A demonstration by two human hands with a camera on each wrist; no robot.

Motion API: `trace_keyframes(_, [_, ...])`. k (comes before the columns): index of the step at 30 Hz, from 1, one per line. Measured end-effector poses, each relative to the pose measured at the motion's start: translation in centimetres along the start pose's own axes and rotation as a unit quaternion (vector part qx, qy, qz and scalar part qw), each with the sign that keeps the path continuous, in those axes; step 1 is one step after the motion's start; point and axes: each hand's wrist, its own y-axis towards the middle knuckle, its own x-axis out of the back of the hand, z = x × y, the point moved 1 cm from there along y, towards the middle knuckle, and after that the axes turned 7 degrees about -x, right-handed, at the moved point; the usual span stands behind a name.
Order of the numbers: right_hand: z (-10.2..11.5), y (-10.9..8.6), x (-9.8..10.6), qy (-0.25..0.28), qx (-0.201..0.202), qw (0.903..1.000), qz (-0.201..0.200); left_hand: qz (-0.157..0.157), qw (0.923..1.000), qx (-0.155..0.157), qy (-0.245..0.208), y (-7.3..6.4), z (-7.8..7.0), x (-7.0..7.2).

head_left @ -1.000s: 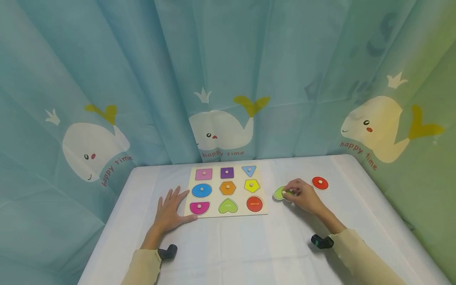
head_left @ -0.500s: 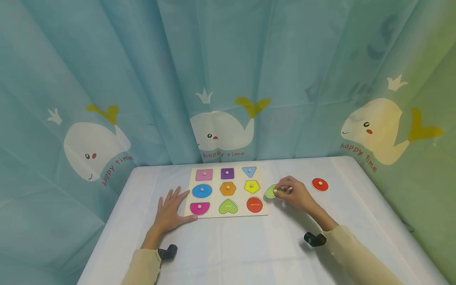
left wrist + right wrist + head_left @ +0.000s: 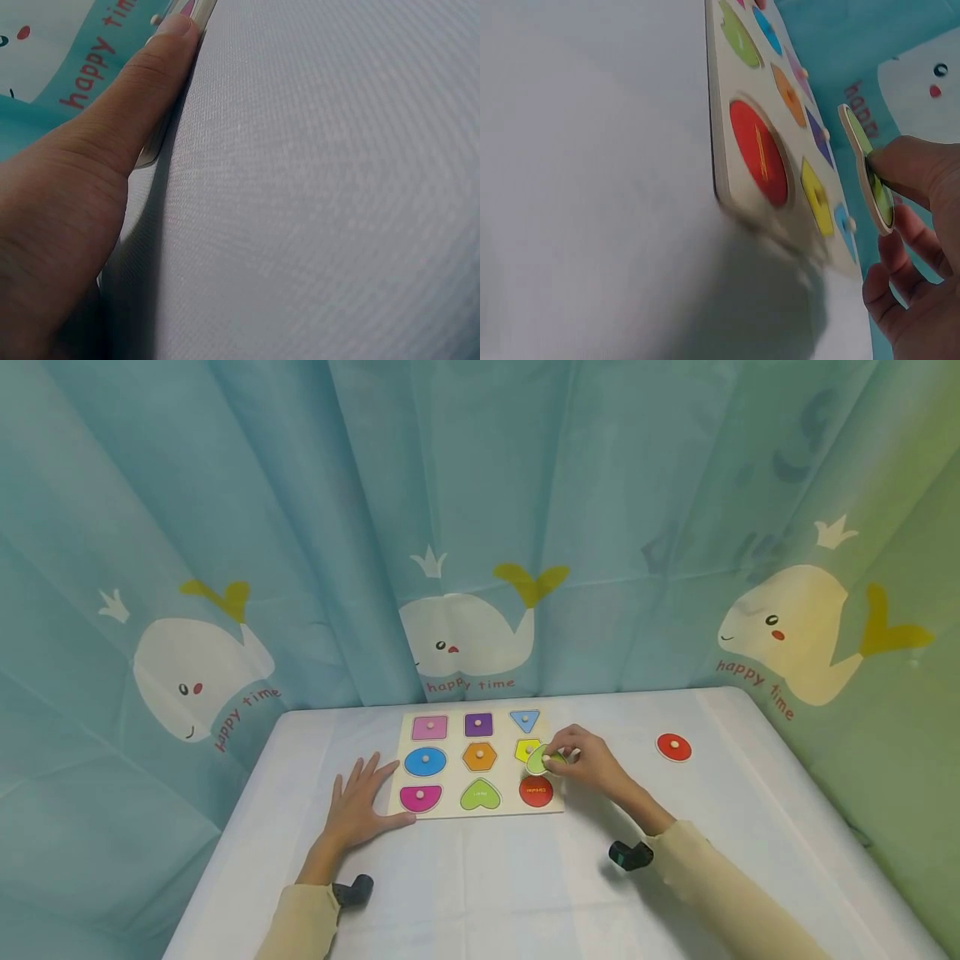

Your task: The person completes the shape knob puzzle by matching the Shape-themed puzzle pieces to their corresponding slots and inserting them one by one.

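Note:
A pale wooden peg puzzle board lies on the white table, with several coloured knobbed shapes seated in it. Two recesses on its near row hold no piece: a green heart recess and a red circle recess. My right hand pinches the knob of a green heart puzzle piece, which hangs above the board's right edge, partly over the yellow pentagon. My left hand lies with fingers spread at the board's left edge; in the left wrist view its thumb touches the board's side.
A red circle puzzle piece with a knob lies on the table to the right of the board. A blue curtain with printed whales hangs behind the table. Dark wrist cameras sit on both wrists.
My right hand has carried the green heart piece leftward, from the table right of the board to above the board's right edge. My left hand has stayed in place.

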Motion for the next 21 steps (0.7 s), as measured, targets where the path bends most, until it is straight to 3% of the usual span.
trace_keyframes(5, [1.3, 0.7, -1.5, 0.019, -0.003, 0.9996, 0.022, 0.011, 0.9999, 0.008, 0.000, 0.1, 0.0, 0.1])
trace_keyframes(14, [3.1, 1.2, -4.1, 0.027, -0.019, 0.9987, 0.040, 0.001, 1.0000, 0.003, -0.002, 0.0, -0.2, 0.2])
trace_keyframes(21, [4.0, 1.1, -6.2, 0.034, 0.017, 0.9984, 0.043, -0.001, 1.0000, 0.000, 0.000, 0.1, 0.1, -0.1])
